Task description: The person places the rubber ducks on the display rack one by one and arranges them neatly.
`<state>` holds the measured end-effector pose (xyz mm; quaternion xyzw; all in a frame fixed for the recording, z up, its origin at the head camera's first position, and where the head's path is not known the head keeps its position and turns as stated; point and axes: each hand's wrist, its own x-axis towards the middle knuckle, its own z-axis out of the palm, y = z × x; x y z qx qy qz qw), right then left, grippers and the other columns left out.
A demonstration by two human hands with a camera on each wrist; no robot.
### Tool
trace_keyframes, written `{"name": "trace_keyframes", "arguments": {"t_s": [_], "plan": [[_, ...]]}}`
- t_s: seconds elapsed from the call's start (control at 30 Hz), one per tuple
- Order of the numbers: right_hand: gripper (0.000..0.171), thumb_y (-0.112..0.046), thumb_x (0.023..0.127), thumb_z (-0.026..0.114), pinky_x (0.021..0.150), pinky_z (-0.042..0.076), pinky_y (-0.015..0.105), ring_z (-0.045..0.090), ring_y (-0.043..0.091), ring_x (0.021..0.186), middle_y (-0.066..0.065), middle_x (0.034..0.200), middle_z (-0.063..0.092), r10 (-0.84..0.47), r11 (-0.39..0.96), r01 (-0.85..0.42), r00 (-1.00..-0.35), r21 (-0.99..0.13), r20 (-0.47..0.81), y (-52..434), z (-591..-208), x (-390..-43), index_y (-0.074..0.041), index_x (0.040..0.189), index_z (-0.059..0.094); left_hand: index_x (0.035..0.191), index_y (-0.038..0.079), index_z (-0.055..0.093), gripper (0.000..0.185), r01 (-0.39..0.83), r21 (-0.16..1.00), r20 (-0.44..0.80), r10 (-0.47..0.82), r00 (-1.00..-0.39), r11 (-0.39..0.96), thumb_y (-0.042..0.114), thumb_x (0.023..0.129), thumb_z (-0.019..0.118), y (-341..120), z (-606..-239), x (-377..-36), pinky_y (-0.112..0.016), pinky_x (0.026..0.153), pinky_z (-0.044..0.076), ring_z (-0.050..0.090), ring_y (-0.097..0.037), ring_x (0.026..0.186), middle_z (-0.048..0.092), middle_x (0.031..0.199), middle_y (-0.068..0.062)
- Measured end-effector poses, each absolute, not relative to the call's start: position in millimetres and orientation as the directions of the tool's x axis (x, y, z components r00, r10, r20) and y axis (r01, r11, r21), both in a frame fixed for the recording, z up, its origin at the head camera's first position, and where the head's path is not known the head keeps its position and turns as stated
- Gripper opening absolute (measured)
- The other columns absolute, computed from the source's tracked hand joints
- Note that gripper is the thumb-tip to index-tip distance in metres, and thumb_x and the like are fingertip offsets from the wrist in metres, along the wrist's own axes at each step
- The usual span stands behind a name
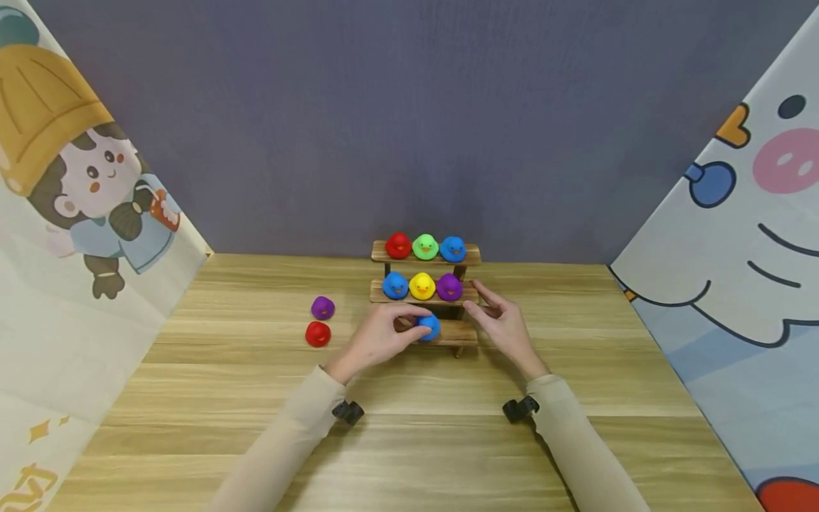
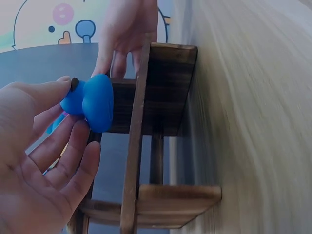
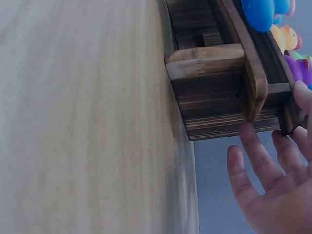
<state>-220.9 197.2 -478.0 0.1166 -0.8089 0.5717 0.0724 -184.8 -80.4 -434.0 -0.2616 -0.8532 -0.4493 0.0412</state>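
Note:
My left hand (image 1: 384,333) pinches a blue rubber duck (image 1: 429,327) between thumb and fingers. In the left wrist view, the duck's flat base faces the lowest board of a three-tier wooden stand (image 2: 134,146), with a small gap between them. At the stand's right end is my right hand (image 1: 505,328), its fingers extended; in the right wrist view a fingertip (image 3: 247,130) touches a board's end. The middle tier holds a blue duck (image 1: 395,286), a yellow duck (image 1: 422,286) and a purple duck (image 1: 449,287).
On the top tier sit a red duck (image 1: 398,245), a green duck (image 1: 425,247) and a blue one. Left of the stand, another purple duck (image 1: 323,308) and another red duck (image 1: 318,333) lie on the wooden table (image 1: 409,441). A grey wall (image 1: 409,128) rises behind.

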Motion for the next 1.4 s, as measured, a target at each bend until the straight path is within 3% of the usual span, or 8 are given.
{"name": "trace_keyframes", "arguments": {"t_s": [0.4,1.03,1.4], "plan": [[0.06,-0.03,0.103,0.074,0.092,0.058,0.015,0.071,0.038,0.124,0.008,0.162,0.052,-0.109,0.313,-0.267,-0.963,-0.911,0.245,196,-475,-218,-0.011,0.156,0.054,0.126,0.016,0.08,0.031,0.523,0.689,0.3,0.458,-0.836,0.503,0.03,0.099,0.079,-57,-435,-190,-0.027,0.083,0.056,0.07,-0.012,0.098,0.08,0.11,0.002],[0.058,-0.03,0.103,0.074,0.095,0.057,0.016,0.07,0.038,0.125,0.006,0.162,0.053,-0.105,0.319,-0.266,-0.964,-0.909,0.246,197,-476,-220,-0.016,0.156,0.055,0.13,0.015,0.078,0.032,0.507,0.674,0.281,0.449,-0.848,0.538,0.029,0.101,0.076,-41,-443,-191,-0.031,0.09,0.059,0.074,-0.012,0.1,0.081,0.113,0.001],[0.06,-0.028,0.103,0.074,0.092,0.057,0.014,0.071,0.039,0.123,0.007,0.161,0.053,-0.102,0.319,-0.271,-0.962,-0.908,0.252,197,-476,-219,-0.009,0.156,0.054,0.13,0.012,0.077,0.034,0.507,0.711,0.307,0.434,-0.847,0.487,0.029,0.101,0.076,-46,-444,-189,-0.032,0.09,0.061,0.075,-0.015,0.104,0.08,0.121,-0.002]]}}
